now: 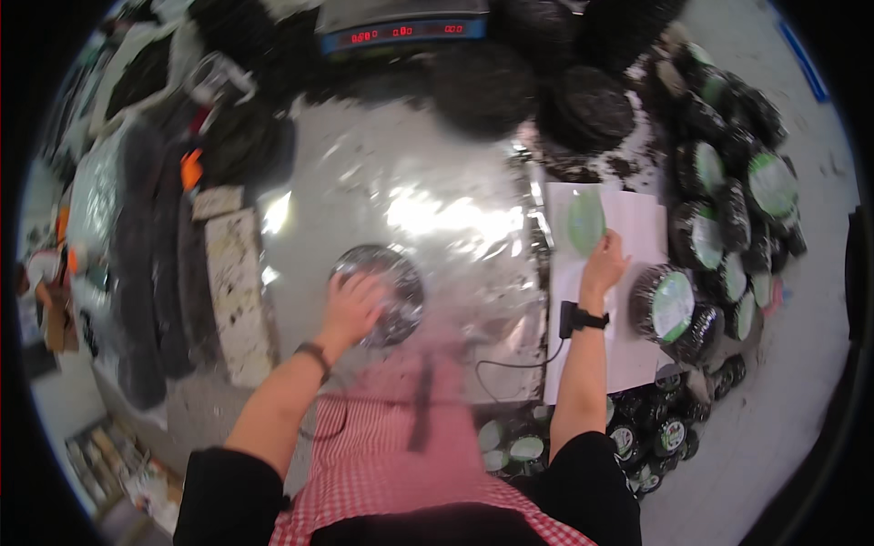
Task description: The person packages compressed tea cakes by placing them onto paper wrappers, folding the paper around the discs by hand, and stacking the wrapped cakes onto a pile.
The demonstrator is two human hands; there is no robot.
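My left hand (354, 306) lies spread over the left part of a round dark package (403, 290) wrapped in shiny clear film. This package sits on a reflective, film-like work surface (341, 184). To the right, the fingers of my right hand (604, 263) pinch the lower right edge of a round green label (586, 222). Beneath that label are white paper sheets (573, 286). A wrapped dark package bearing a green and white label (672, 307) stands just right of the sheets. What the dark packages contain cannot be made out.
A scale with a red lit display (403, 33) stands at the far edge. Dark round stacks (594, 109) sit before it on the right. Many labelled packages (710, 232) are heaped at right. A stained pale block (239, 293) and dark rolls (140, 273) line the left side.
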